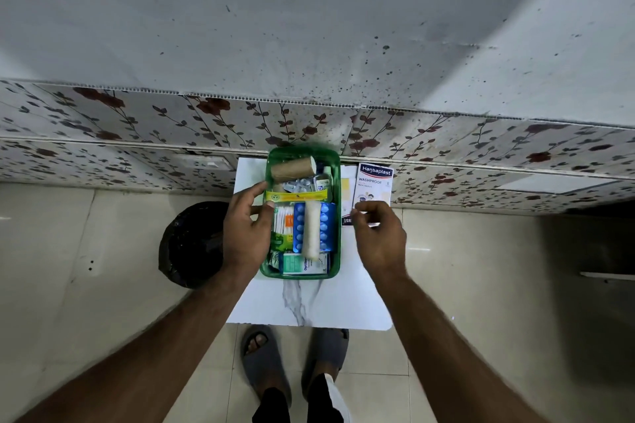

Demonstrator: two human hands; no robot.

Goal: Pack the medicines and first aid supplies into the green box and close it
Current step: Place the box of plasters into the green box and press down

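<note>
Box (299, 276) full. Left hand (245, 233) pinches yellow strip (299, 196) at nine o'clock rim; right hand (379, 237) curled at Hansaplast packet (374, 182), three o'clock, grip indeterminate.

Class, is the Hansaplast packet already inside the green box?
No, the Hansaplast packet lies on the table just outside the green box, by its right wall.

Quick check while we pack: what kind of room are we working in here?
Probably a home rather than a clinic: floral wall panels, a glossy tiled floor, and a small marble-print table by the wall holding the green box, with the person in slippers.
</note>
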